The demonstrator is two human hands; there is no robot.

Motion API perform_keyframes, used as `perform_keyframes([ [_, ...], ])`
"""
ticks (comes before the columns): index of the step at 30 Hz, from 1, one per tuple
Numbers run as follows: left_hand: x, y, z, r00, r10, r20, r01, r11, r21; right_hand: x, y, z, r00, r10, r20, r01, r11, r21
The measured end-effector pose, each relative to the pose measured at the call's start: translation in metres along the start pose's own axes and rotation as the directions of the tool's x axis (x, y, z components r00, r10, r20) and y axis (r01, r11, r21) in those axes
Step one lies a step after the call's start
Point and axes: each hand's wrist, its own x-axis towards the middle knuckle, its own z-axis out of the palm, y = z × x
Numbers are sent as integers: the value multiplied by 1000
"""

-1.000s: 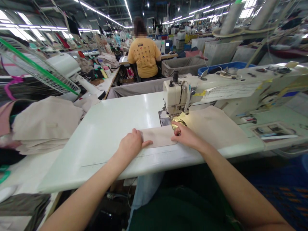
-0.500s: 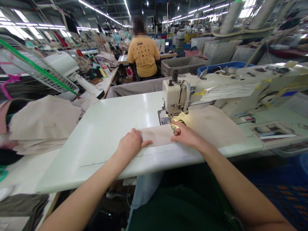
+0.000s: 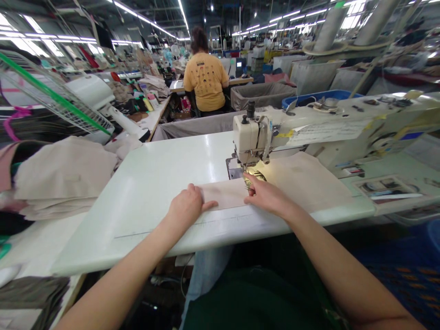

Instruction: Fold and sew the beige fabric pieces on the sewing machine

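Left hand [image 3: 188, 202] at the beige cloth's [image 3: 227, 191] left end, thumb spread; right hand [image 3: 264, 192] near its needle end, index and thumb parted. We cannot tell whether either grips. Cloth lies on the table [image 3: 165, 169], beside the sewing-machine head [image 3: 252, 137]. Since the last frame we note almost no shift; we judge the cloth steadied, not feeding.

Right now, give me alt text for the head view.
Bare left hand and right hand touch pale beige fabric at a cream metal sewing machine on a pale table. Beyond, a person in a yellow shirt faces away.
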Motion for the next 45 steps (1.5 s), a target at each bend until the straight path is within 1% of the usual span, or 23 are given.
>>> perform_keyframes([
  [3, 0, -1, 0, 1000, 3, 1, -3, 1000, -3, -4, -6, -2, 999, 29, -27, -32, 993, -116],
  [5, 0, -2, 0, 1000, 2, -2, -3, 1000, -7, -9, -7, -1, 996, 52, -75, -64, 984, -164],
  [6, 0, -3, -1, 1000, -1, -6, 1, 1000, -9, -12, -6, 0, 994, 40, -105, -58, 984, -171],
  [7, 0, -3, -2, 1000, -7, -13, 7, 1000, -10, -16, -5, 2, 990, -1, -142, -23, 985, -168],
  [8, 0, -3, -3, 1000, -14, -27, 13, 1000, -11, -19, -3, 5, 981, -80, -177, 50, 985, -166],
  [10, 2, 3, -4, 996, -12, -89, 11, 1000, -15, -25, 2, 13, 947, -281, -155, 249, 947, -202],
  [11, 3, 7, -4, 991, 15, -136, -18, 1000, -19, -28, 6, 17, 930, -342, -135, 308, 925, -224],
  [12, 4, 14, -3, 979, 71, -189, -77, 997, -26, -30, 9, 22, 917, -380, -123, 344, 908, -238],
  [13, 6, 21, -1, 956, 161, -246, -173, 984, -30, -31, 12, 26, 907, -401, -127, 363, 899, -246],
  [14, 9, 29, 2, 913, 277, -299, -299, 954, -28, -33, 15, 29, 897, -418, -141, 374, 891, -259],
  [15, 12, 37, 5, 850, 397, -345, -430, 903, -21, -34, 17, 32, 891, -428, -148, 380, 884, -271],
  [16, 16, 45, 8, 790, 478, -382, -522, 853, -13, -36, 19, 34, 889, -433, -150, 381, 881, -280],
  [17, 20, 52, 11, 759, 507, -409, -562, 827, -16, -37, 21, 36, 889, -431, -154, 377, 881, -288],
  [18, 24, 58, 13, 743, 519, -423, -582, 813, -25, -38, 22, 36, 892, -423, -156, 367, 883, -293],
  [19, 28, 63, 14, 742, 514, -430, -584, 811, -38, -39, 23, 36, 896, -413, -162, 355, 886, -297],
  [22, 38, 70, 11, 767, 491, -414, -565, 822, -71, -41, 24, 35, 904, -383, -190, 316, 898, -305],
  [26, 43, 73, 3, 801, 448, -396, -522, 847, -100, -38, 27, 34, 901, -357, -245, 283, 914, -292],
  [30, 47, 74, 1, 815, 424, -394, -509, 850, -137, -33, 29, 35, 888, -347, -302, 269, 924, -272],
  [33, 51, 72, 0, 812, 429, -396, -521, 839, -158, -31, 28, 35, 891, -334, -307, 261, 931, -255],
  [39, 55, 66, -2, 798, 450, -401, -553, 811, -191, -30, 23, 31, 917, -301, -262, 240, 941, -239],
  [45, 57, 63, 2, 781, 458, -426, -578, 788, -214, -31, 21, 29, 928, -278, -248, 219, 946, -240],
])
